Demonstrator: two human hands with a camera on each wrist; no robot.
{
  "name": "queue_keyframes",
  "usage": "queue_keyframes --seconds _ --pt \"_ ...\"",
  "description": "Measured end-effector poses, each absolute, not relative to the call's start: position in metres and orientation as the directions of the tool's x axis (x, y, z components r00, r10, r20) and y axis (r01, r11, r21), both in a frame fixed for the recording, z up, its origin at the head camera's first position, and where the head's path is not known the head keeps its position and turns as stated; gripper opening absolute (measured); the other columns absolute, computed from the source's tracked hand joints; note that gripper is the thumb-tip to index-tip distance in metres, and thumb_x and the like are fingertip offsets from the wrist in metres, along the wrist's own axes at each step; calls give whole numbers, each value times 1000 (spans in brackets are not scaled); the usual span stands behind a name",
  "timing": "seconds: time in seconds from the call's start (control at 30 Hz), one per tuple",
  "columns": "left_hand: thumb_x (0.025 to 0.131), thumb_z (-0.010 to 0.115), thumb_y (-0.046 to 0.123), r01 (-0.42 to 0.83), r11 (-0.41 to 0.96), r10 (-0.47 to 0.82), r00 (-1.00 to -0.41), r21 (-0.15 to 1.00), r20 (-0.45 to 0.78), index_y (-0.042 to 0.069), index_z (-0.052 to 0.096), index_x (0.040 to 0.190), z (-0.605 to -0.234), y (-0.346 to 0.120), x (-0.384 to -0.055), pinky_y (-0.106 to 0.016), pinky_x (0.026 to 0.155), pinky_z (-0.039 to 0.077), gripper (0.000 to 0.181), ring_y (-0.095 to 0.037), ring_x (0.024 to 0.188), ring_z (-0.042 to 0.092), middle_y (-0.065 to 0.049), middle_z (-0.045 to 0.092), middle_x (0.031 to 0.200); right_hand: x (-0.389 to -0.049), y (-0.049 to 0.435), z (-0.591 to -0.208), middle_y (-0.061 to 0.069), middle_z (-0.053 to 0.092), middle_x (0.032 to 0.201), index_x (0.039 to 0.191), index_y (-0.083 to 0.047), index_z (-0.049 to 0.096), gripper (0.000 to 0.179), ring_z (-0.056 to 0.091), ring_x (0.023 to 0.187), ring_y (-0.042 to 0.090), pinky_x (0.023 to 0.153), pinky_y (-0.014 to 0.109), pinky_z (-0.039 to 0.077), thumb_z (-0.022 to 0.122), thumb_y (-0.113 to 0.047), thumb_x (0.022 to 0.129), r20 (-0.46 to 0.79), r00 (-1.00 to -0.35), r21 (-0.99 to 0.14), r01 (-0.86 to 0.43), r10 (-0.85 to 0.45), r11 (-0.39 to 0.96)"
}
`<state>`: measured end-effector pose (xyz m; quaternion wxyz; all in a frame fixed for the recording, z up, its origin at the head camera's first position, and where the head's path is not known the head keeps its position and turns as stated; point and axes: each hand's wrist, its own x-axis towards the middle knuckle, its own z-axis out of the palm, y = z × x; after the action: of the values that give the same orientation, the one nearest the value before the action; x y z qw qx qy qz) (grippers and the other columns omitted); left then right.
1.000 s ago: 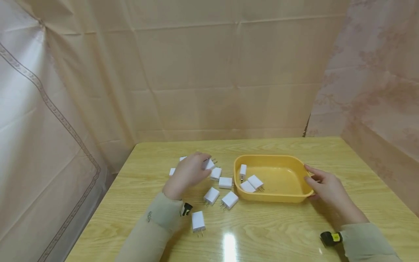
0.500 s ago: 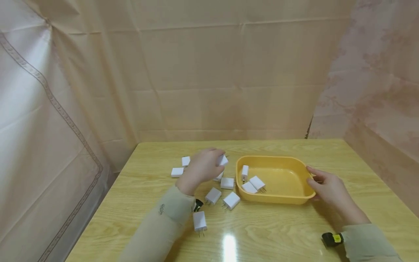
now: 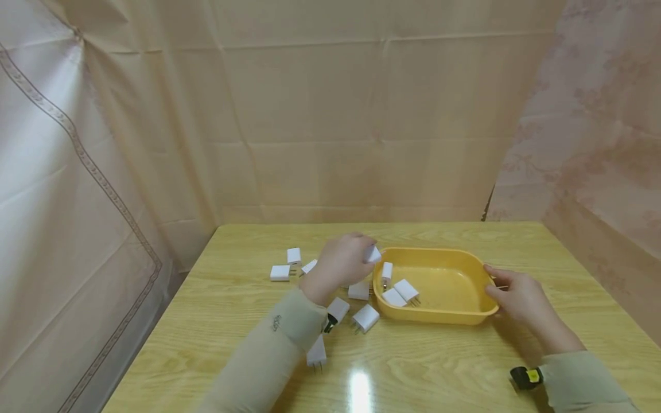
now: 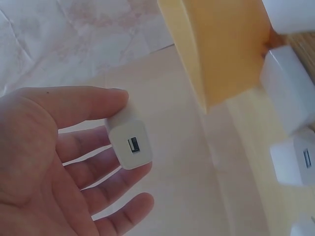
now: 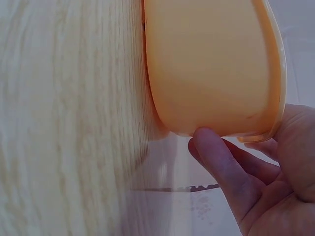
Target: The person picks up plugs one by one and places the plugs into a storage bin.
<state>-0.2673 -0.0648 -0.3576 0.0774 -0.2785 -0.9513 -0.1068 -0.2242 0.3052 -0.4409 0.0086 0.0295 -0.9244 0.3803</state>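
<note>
My left hand (image 3: 342, 261) pinches a white USB wall charger (image 4: 132, 142) between thumb and fingers, its USB port facing the left wrist camera. In the head view this hand hovers at the left rim of a yellow plastic basin (image 3: 439, 316). Three white chargers (image 3: 405, 289) lie inside the basin, gathered at its left end. On the opposite side, my right hand (image 3: 521, 298) grips the basin's right end. The right wrist view has the thumb (image 5: 216, 152) against the end wall, with the other fingers partly hidden behind it.
Several more white chargers are scattered on the wooden table (image 3: 428, 367) left of the basin, one (image 3: 366, 318) near its front left corner. Others (image 3: 280, 273) lie farther left, some partly covered by the left arm. Cloth curtains (image 3: 310, 115) surround the table's back and sides.
My left hand has lifted a charger from the group and carried it right to the basin's left rim. The right hand keeps its hold on the basin.
</note>
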Motion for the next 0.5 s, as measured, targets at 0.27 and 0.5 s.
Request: queue_keyframes --seconds 0.27,0.5 --pt "91 72 26 550 824 528 -833 137 167 17 67 132 -364 -42 -270 -30 68 51 42 -14 91 61 -1 68 120 -225 304 -441 38 61 122 149 9 41 58 65 71 21 55 34 58 59 -9 97 31 -998 -687 -56 -48 724" --pt "88 72 20 580 806 564 -813 115 148 18 71 112 -370 -26 -270 -27 61 48 24 -11 80 58 4 67 102 -226 305 -439 37 62 119 150 9 40 59 64 70 21 55 34 58 60 -9 97 20 -999 -674 -50 -49 737"
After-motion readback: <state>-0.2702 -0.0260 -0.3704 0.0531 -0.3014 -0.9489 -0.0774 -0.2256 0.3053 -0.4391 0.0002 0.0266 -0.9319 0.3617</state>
